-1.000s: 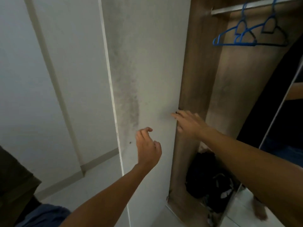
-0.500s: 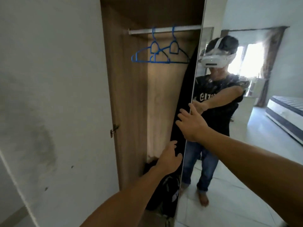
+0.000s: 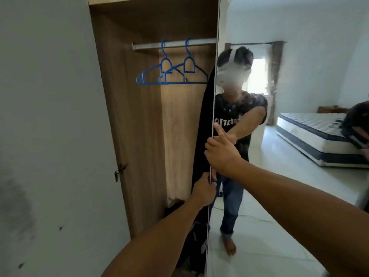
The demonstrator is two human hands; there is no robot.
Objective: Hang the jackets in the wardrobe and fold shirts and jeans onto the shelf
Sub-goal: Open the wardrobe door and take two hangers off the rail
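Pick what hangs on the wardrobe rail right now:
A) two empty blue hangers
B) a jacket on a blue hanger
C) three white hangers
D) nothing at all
A: two blue hangers hang bare from the rail, with no garment on either.

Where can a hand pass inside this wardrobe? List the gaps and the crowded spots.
Free: under the blue hangers, between the wooden side panel and the mirrored door edge that the left hand and right hand grip. Crowded: the wardrobe bottom, filled by dark bags.
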